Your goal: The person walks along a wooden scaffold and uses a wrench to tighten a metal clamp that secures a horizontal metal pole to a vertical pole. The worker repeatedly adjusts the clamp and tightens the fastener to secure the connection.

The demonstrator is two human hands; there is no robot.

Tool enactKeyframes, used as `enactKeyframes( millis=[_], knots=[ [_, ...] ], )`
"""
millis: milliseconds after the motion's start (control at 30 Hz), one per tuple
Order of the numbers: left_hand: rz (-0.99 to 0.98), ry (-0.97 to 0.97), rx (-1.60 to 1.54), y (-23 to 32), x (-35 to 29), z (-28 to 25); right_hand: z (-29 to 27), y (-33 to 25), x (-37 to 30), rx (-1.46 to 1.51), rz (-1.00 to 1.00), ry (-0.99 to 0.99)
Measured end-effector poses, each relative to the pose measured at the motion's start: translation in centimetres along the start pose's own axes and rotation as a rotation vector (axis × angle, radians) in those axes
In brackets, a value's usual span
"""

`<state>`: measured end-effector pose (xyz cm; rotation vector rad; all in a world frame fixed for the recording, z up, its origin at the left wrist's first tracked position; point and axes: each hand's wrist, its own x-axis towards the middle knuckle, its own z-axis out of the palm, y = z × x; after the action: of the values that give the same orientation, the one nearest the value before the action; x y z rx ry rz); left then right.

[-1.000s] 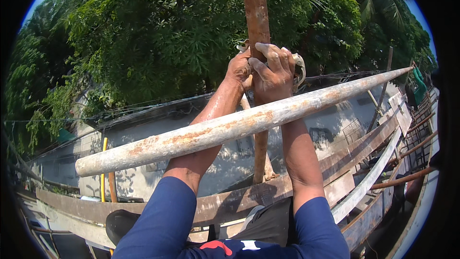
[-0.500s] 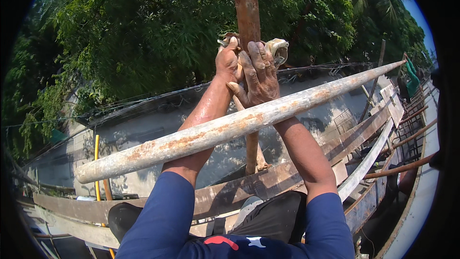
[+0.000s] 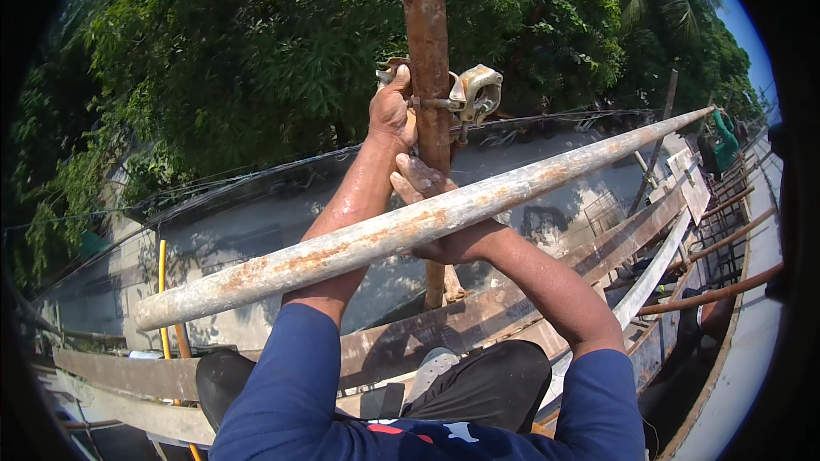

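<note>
A rusty upright pole (image 3: 427, 26) stands in front of me with a scaffold coupler (image 3: 480, 92) fixed around it. My left hand (image 3: 391, 113) is closed at the coupler's left side, thumb up, its fingertips partly hidden. Lower down, my right hand (image 3: 418, 176) has its fingers stretched out beside the pole, near my left wrist; its palm is hidden behind a long pipe. That pale, rust-stained pipe (image 3: 367, 241) slants across above both forearms, from lower left to far right.
At the pipe's far end is another person in a green sleeve (image 3: 726, 141). Wooden planks (image 3: 504, 314) run across below, by my knees. A yellow pole (image 3: 162, 290) stands at left, rusty bars (image 3: 717, 292) at right. Cables (image 3: 256, 177) and trees (image 3: 239, 60) lie beyond.
My right hand has come off the coupler and moved down behind the pipe, uncovering the coupler's right side. My left hand stays at the coupler. The view has shifted slightly.
</note>
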<state>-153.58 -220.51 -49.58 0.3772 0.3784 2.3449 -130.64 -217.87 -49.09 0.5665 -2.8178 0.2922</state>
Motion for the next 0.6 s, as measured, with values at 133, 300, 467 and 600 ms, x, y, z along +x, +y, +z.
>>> enactKeyframes(
  millis=[133, 300, 467, 600],
  knots=[
    [0.035, 0.021, -0.006, -0.3, -0.3, 0.5, -5.5, -3.1, -5.4, 0.609, 0.330, -0.394],
    [0.056, 0.029, -0.041, -0.4, -0.5, 0.7, -11.6, -0.6, -3.6, 0.131, 0.464, 0.705],
    [0.058, 0.098, -0.029, -0.5, -0.5, 0.7, -9.8, 5.9, 4.2, -0.235, 0.293, 0.345],
    [0.158, 0.106, -0.070, -0.3, -1.6, 1.7, -9.3, 7.7, 5.7, -0.225, 0.180, 0.487]
  ],
)
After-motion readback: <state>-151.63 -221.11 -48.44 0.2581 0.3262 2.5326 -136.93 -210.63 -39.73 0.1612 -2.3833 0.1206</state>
